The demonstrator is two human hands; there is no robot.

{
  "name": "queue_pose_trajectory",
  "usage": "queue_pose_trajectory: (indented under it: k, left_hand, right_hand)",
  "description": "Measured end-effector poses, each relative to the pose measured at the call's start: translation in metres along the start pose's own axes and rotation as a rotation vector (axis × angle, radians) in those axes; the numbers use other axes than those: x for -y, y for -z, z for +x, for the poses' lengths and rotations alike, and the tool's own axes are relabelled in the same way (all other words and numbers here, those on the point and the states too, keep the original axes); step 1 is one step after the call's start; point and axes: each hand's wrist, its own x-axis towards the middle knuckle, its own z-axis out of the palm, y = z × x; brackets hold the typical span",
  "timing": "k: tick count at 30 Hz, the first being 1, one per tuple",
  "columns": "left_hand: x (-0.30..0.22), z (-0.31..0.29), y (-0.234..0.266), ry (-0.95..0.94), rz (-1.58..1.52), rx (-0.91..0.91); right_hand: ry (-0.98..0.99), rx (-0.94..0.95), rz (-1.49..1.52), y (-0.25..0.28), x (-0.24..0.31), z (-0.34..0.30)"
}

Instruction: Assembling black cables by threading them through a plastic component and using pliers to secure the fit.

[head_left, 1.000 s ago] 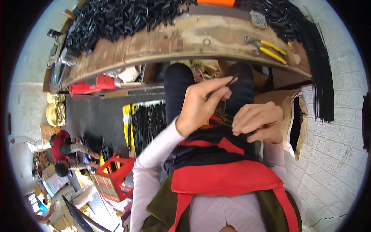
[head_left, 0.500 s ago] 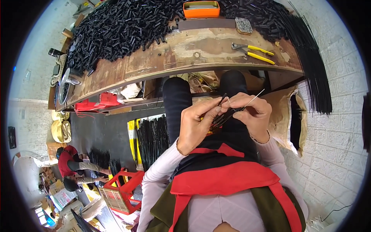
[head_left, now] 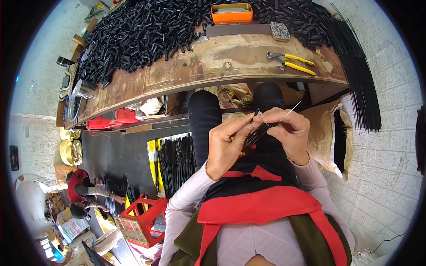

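Above my lap, my left hand (head_left: 224,144) and my right hand (head_left: 290,133) meet almost fingertip to fingertip. Thumb and fingers of the left pinch a thin black rod, and more slender black rods (head_left: 253,140) show beneath, between the hands. A thin metal rod (head_left: 292,111) sticks up and to the right out of my right fingers, which are closed on it. A small pale tip shows where the hands meet; the fingers hide its details. On the bench lie pincers (head_left: 298,67) with yellow handles.
Short black tubes (head_left: 146,37) are heaped on the wooden bench (head_left: 173,73), near an orange tin (head_left: 232,17) and a box of small metal bits (head_left: 280,31). Long black rods (head_left: 364,95) hang off its right end. Left stand bundled rods (head_left: 175,162), a red stool (head_left: 153,213) and a person (head_left: 82,190) bending.
My hands hold nearly the same pose; the metal rod's tip has shifted slightly left. The view has moved a little. The person on the left has moved their hands slightly.
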Motion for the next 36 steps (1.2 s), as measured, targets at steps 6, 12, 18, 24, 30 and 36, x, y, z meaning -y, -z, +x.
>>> queue_pose_trajectory:
  k: [6,12,18,24,30,36]
  left_hand:
    - [-0.006,-0.002,-0.006,-0.038,0.113,-0.091]
    - [-0.005,-0.008,-0.013,-0.014,0.106,-0.186]
    - [-0.006,0.001,0.0,-0.082,-0.184,-0.03]
    - [0.002,-0.004,0.001,0.021,-0.181,-0.034]
    - [0.01,0.012,0.009,0.216,-0.733,0.116]
    - [0.006,0.015,0.02,0.279,-0.65,0.226]
  right_hand:
    - [-0.097,-0.127,-0.044,-0.017,0.01,0.006]
    - [-0.101,-0.114,-0.074,-0.015,0.01,0.01]
    - [-0.256,-0.109,0.005,-0.011,0.014,0.011]
    - [-0.311,-0.122,-0.053,-0.012,0.012,0.009]
    - [-0.4,-0.058,-0.042,-0.01,0.014,0.011]
    - [-0.499,0.059,-0.047,0.003,0.012,0.018]
